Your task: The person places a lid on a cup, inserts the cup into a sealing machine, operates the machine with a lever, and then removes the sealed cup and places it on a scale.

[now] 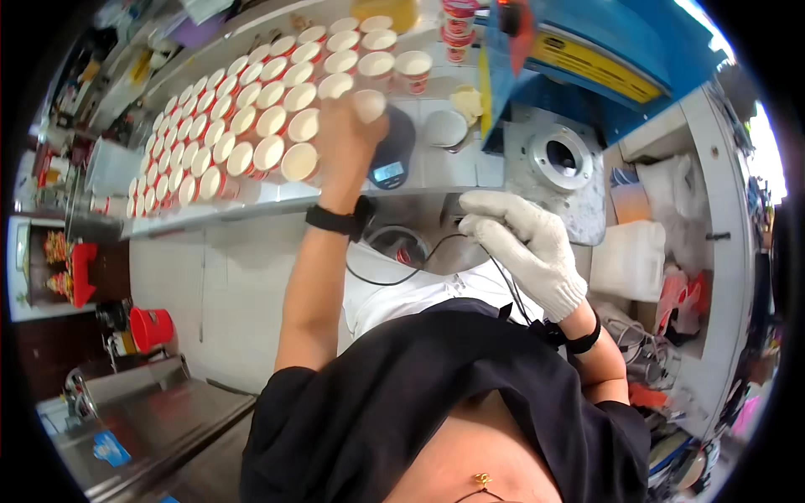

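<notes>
1. The bare left hand [352,130], blurred, grips a white-and-red paper cup [370,106], fingers closed around its left side. The cup is at the left edge of a dark digital kitchen scale [396,142]; its height above the worktop I cannot tell.
2. The right hand [524,250], in a white knitted glove, is before the worktop's near edge, its grip slack and fingers loosely extended. A black cable [429,254] passes near the fingertips.
3. Left of the scale, upright paper cups [270,151] stand in close rows.
4. Right of the scale, a blue machine [633,29] stands above a round metal ring [541,152].
</notes>
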{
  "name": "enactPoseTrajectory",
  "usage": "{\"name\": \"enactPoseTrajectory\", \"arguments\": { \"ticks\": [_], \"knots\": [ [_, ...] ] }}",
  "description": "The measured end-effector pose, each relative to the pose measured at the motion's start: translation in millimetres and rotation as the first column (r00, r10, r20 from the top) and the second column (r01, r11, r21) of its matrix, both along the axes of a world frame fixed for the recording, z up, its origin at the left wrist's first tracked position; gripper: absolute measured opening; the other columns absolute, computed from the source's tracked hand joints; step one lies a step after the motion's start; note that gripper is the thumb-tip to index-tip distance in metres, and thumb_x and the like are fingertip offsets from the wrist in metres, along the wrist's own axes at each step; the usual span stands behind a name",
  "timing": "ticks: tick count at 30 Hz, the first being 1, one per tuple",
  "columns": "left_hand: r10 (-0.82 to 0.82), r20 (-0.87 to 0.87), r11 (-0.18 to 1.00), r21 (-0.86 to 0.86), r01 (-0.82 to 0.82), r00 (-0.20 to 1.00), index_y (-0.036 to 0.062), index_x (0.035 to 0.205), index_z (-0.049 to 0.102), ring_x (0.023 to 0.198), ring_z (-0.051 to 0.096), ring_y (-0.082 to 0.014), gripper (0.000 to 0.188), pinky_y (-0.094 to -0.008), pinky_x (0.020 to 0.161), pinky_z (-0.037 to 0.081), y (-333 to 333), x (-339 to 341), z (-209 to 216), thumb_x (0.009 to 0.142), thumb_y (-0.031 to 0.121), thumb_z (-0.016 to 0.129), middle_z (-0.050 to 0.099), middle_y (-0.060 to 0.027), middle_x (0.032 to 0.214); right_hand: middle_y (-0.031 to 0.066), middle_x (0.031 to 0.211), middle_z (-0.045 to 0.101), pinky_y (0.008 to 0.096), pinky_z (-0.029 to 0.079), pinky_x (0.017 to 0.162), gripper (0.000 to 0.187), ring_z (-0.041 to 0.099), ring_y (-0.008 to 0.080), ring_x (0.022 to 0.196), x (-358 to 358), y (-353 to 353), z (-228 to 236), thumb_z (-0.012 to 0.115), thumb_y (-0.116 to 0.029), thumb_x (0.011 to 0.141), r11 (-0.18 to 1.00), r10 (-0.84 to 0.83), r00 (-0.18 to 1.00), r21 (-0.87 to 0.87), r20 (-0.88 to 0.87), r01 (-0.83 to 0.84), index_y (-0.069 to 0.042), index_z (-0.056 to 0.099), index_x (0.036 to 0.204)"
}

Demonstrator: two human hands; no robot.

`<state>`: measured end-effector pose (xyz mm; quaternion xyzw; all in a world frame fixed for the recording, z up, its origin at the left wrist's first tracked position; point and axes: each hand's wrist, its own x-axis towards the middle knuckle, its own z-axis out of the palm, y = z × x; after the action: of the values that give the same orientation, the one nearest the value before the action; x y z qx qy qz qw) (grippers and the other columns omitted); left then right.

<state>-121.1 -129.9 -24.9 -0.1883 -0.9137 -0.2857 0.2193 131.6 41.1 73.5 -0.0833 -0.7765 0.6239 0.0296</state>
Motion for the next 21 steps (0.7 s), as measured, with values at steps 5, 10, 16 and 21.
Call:
{"name": "enactPoseTrajectory", "arguments": {
  "ticks": [5, 10, 16, 21],
  "knots": [
    [-0.111, 0.018, 0.992, 0.059, 0.11, 0.994, 0.0044, 0.113, 0.072, 0.105, 0.067, -0.0416, 0.054, -0.0507, 0.089, 0.054, 7, 4, 31, 0.069, 0.029, 0.09, 0.07, -0.0215, 0.107, 0.0126, 0.113, 0.079, 0.0299, 0.057, 0.084, 0.027, 0.073, 0.0146, 0.093, 32, 39, 12, 0.074, -0.014, 0.098, 0.989, -0.102, 0.978, 0.086, -0.181, 0.119, -0.003, 0.076, 0.123],
    [-0.35, 0.128, 0.936, 0.066, 0.345, 0.928, 0.005, 0.131, 0.069, 0.11, 0.07, -0.029, 0.062, -0.04, 0.097, 0.056, 49, 60, 129, 0.075, 0.023, 0.088, 0.07, -0.0157, 0.121, 0.009, 0.109, 0.078, 0.0254, 0.057, 0.087, 0.028, 0.072, 0.0102, 0.1, 62, 76, 15, 0.068, -0.007, 0.102, 0.968, -0.251, 0.957, -0.025, -0.145, 0.25, 0.003, 0.072, 0.127],
    [-0.693, 0.083, 0.721, 0.058, 0.691, 0.716, 0.0049, 0.128, 0.069, 0.111, 0.068, -0.029, 0.06, -0.0386, 0.096, 0.055, 123, 102, 156, 0.073, 0.018, 0.087, 0.067, -0.0131, 0.121, 0.008, 0.107, 0.077, 0.0266, 0.056, 0.09, 0.029, 0.071, 0.0113, 0.099, 89, 102, 13, 0.064, -0.005, 0.103, 0.909, -0.409, 0.897, -0.157, -0.165, 0.386, 0.003, 0.07, 0.13],
    [-0.742, 0.144, 0.666, 0.04, 0.745, 0.655, 0.004, 0.126, 0.069, 0.112, 0.066, -0.035, 0.058, -0.0412, 0.097, 0.053, 168, 107, 129, 0.072, 0.021, 0.085, 0.066, -0.0167, 0.122, 0.0085, 0.108, 0.077, 0.0279, 0.056, 0.091, 0.029, 0.071, 0.0127, 0.099, 110, 112, 9, 0.061, -0.005, 0.105, 0.895, -0.436, 0.892, -0.158, -0.121, 0.416, 0.003, 0.069, 0.131]
  ]
}}
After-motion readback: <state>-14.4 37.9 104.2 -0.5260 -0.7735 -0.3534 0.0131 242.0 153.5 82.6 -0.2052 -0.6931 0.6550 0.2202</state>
